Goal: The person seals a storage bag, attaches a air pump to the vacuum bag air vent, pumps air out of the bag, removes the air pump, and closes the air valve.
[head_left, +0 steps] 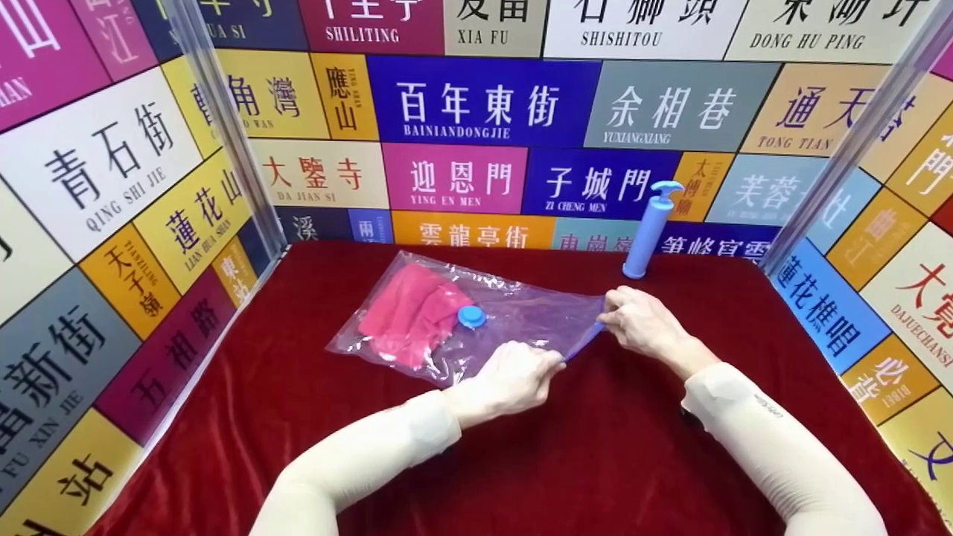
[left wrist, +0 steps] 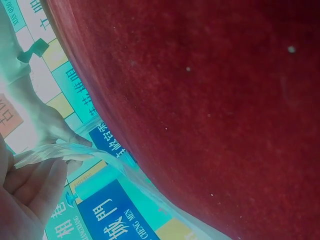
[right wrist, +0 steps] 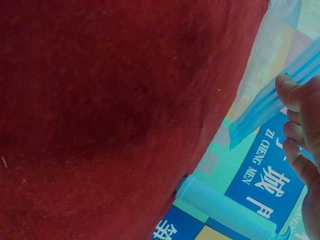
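A clear vacuum storage bag (head_left: pixel 521 313) with a blue round valve (head_left: pixel 471 317) lies on the red cloth, a folded pink cloth (head_left: pixel 417 309) inside it. My left hand (head_left: pixel 514 376) grips the near end of the bag's blue zip edge. Farther along that same edge, my right hand (head_left: pixel 644 320) pinches it between thumb and fingers. In the right wrist view, the zip strip (right wrist: pixel 280 100) runs under the right thumb (right wrist: pixel 290 89). Bag film (left wrist: pixel 55 151) passes by the fingers of the left hand (left wrist: pixel 35 195) in the left wrist view.
A blue hand pump (head_left: pixel 648 231) stands upright behind the right hand, its handle on top. Red velvet (head_left: pixel 521 461) covers the table. Walls with coloured name panels (head_left: pixel 484 100) enclose the back and sides, with clear corner posts (head_left: pixel 231 134).
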A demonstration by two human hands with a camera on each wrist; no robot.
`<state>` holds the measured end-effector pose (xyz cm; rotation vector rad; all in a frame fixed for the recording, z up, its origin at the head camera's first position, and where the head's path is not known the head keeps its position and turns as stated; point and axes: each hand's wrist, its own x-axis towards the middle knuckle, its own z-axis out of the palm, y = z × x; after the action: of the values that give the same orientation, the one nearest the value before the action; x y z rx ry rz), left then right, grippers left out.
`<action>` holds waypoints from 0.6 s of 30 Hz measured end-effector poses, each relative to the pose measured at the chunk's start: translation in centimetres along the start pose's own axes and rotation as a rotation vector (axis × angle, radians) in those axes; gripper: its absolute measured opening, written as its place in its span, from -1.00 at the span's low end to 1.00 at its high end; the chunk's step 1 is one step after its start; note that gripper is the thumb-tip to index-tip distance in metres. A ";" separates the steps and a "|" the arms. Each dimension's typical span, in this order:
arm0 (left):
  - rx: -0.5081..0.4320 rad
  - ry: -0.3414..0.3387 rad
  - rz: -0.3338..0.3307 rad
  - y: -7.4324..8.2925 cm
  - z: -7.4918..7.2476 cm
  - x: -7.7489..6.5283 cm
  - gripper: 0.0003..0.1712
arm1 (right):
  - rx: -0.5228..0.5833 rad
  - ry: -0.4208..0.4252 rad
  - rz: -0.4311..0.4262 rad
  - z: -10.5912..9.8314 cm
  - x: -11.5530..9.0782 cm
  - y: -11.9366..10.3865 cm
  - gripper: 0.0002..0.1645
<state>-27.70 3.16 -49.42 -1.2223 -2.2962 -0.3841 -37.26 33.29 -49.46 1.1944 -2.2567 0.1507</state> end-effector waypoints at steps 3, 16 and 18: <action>0.002 -0.003 0.004 0.0 0.0 0.0 -0.73 | -0.004 0.002 0.022 0.2 -0.2 0.1 -0.84; 0.014 -0.007 0.020 0.0 -0.5 0.0 -0.73 | -0.015 -0.015 0.065 0.7 -0.6 1.3 -0.88; 0.020 0.000 0.023 0.0 -0.5 -0.1 -0.74 | -0.014 -0.018 0.070 0.9 -0.7 1.5 -0.86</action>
<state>-27.53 2.90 -49.07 -1.2374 -2.2791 -0.3514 -38.50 34.39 -50.31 1.1146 -2.3131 0.1518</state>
